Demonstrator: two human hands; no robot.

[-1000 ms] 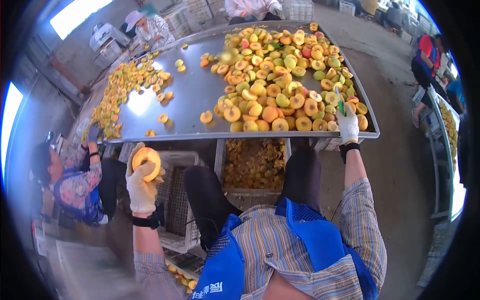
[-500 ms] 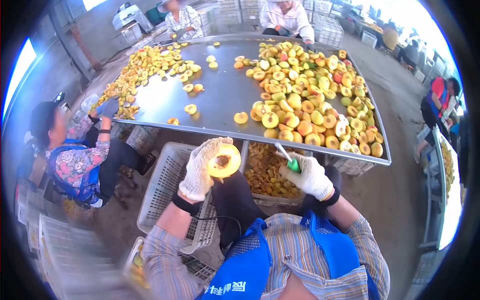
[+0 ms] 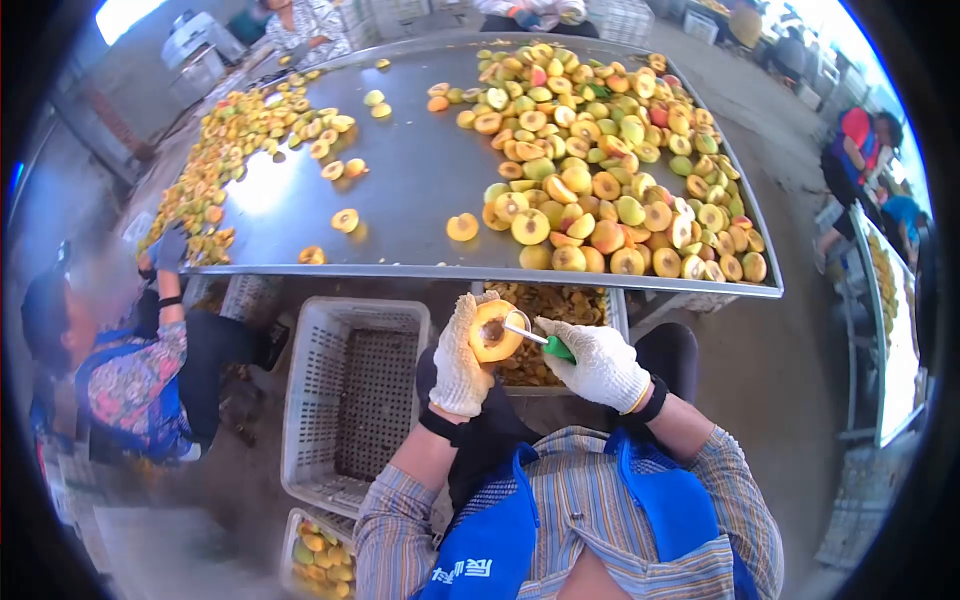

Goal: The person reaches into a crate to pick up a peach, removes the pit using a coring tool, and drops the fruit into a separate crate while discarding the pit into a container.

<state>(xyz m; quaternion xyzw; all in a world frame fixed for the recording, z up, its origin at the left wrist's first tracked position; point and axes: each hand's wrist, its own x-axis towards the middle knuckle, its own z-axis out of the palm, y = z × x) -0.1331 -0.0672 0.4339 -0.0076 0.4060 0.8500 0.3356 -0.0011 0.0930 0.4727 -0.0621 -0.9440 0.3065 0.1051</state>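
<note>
1. Left hand (image 3: 462,368), head view: gloved, fingers wrapped round one peach half (image 3: 487,347), cut face showing.
2. Right hand (image 3: 606,366), same view: gloved, grasping one green-handled pitting spoon (image 3: 546,343), its metal tip at the peach half.
3. Left of the left hand: one perforated crate (image 3: 314,400); below that, one fruit crate (image 3: 288,560).
4. Beyond both hands: one metal table (image 3: 405,175) bearing two heaps of cut peaches (image 3: 600,170).

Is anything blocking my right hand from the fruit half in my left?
Nothing visible blocks it. Only the green-handled tool spans from the right hand to the fruit half in the left hand, its metal end at the cut face.
</note>
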